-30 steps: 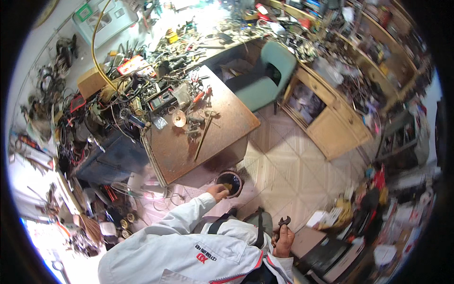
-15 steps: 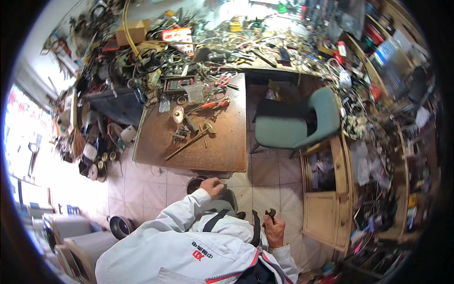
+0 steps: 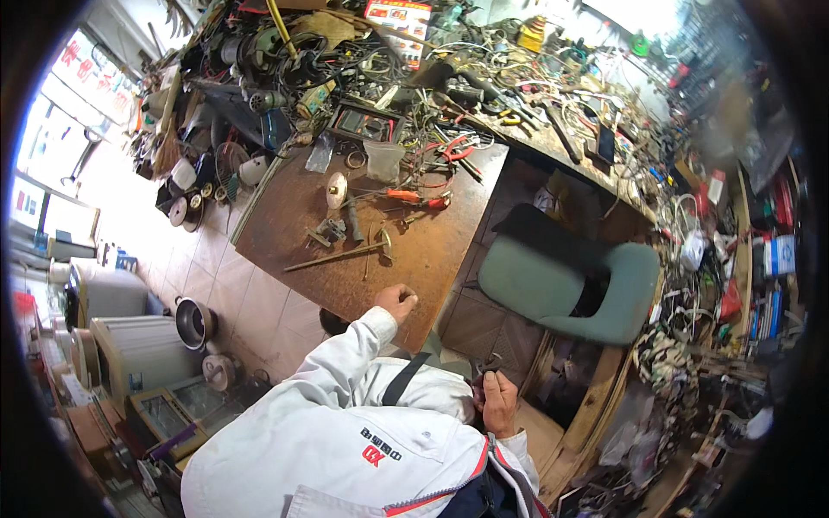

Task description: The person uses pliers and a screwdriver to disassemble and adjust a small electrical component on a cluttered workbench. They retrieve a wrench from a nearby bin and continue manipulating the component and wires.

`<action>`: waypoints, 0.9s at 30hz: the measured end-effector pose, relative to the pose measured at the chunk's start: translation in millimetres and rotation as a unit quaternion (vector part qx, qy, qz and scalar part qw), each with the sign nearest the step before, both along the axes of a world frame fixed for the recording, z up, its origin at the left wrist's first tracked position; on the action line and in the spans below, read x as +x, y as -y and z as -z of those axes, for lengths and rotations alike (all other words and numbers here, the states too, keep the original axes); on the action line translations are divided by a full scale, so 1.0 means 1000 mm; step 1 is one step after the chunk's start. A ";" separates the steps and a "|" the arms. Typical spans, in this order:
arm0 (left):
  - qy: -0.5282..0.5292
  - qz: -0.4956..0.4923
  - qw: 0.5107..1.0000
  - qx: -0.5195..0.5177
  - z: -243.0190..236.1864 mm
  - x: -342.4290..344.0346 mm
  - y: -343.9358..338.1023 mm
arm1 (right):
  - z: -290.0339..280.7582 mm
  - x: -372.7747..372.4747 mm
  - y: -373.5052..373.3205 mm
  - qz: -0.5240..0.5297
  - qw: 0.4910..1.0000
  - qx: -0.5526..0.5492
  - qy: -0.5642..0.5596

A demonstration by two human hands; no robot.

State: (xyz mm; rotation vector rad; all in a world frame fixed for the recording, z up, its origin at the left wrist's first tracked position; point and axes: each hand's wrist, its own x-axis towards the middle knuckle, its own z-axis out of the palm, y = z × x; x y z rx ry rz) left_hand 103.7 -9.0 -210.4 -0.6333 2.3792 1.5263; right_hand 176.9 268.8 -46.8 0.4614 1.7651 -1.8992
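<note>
Cluttered workshop, seen from above: a brown wooden worktop [image 3: 406, 250] stands on a tiled floor, with heaps of cables, tools and machine parts piled along its far side. A person in a white jacket stands at the worktop's near edge. Their left hand [image 3: 397, 302] rests on that edge, grip curled shut into a loose fist, empty as far as can be seen. Just beyond the fist lie a long brass rod [image 3: 341, 254], a small metal disc on a stem [image 3: 336, 189] and red-handled pliers [image 3: 414, 198]. Their right hand [image 3: 498, 401], off the worktop's near corner, pinches a small dark metal tool [image 3: 489, 366]. A green chair [image 3: 574, 289] stands right of the worktop, near that hand.
</note>
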 end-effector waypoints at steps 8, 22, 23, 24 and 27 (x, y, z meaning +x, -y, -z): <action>0.034 -0.199 0.970 -0.134 -0.020 -0.058 0.005 | 0.015 -0.112 -0.010 -0.190 0.981 0.010 -0.028; 0.136 -0.189 0.945 -0.230 -0.032 -0.067 -0.002 | -0.001 -0.291 0.029 -0.506 0.853 0.083 -0.097; 0.123 -0.148 0.950 -0.246 -0.029 -0.055 -0.007 | 0.002 -0.291 0.033 -0.503 0.855 0.077 -0.101; 0.110 -0.106 0.953 -0.263 -0.027 -0.043 -0.008 | 0.005 -0.291 0.041 -0.502 0.857 0.080 -0.086; 0.082 -0.036 0.956 -0.278 -0.031 -0.008 -0.012 | 0.010 -0.287 0.059 -0.493 0.865 0.085 -0.043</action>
